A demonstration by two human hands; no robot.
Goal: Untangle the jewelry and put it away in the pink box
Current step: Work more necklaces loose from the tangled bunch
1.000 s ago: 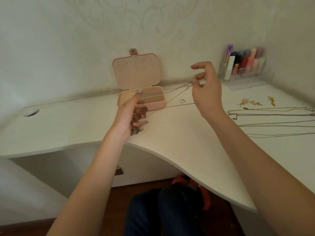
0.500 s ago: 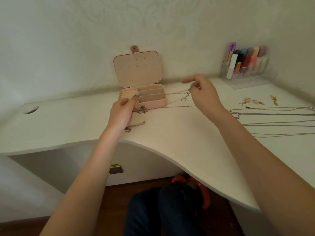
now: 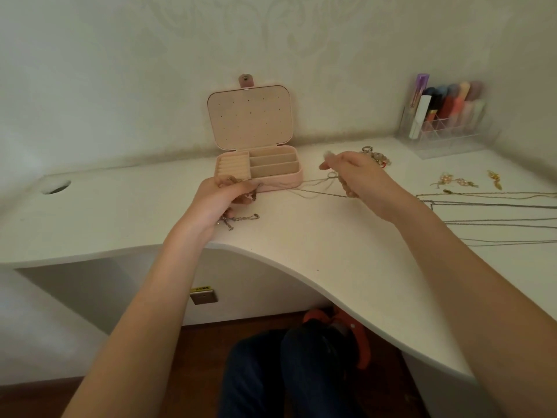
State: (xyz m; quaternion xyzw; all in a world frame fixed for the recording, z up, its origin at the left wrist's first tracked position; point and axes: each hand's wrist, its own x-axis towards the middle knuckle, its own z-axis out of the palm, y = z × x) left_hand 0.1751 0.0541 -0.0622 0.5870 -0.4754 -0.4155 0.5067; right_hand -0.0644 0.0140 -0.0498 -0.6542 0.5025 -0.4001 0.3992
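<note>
Holding the knotted jewelry (image 3: 238,203) low over the worktop (image 3: 301,236), your left hand (image 3: 220,200) has its fingers curled round the clump just in front of the pink box (image 3: 259,168), with loose ends trailing onto the surface below your wrist. Your right hand (image 3: 358,176) pinches a thin chain (image 3: 316,193) that runs from the clump across to it; the fingertips are blurred, so you cannot tell exactly how firm that grip is. The box stands open against the wall, its compartments looking empty, so nothing appears stored yet. The main risk is pulling the two hands apart too hard: tension on a fine chain probably tightens the knot instead of freeing it, and could snap a link. The trailing ends could also catch on the edge of the box or drag it. To your right, the straightened necklaces (image 3: 497,206) lie in rows, the earrings (image 3: 455,182) beyond them, and a small heap of rings (image 3: 376,156) sits just behind your right hand; a sweeping wrist could scatter or re-tangle any of these.
</note>
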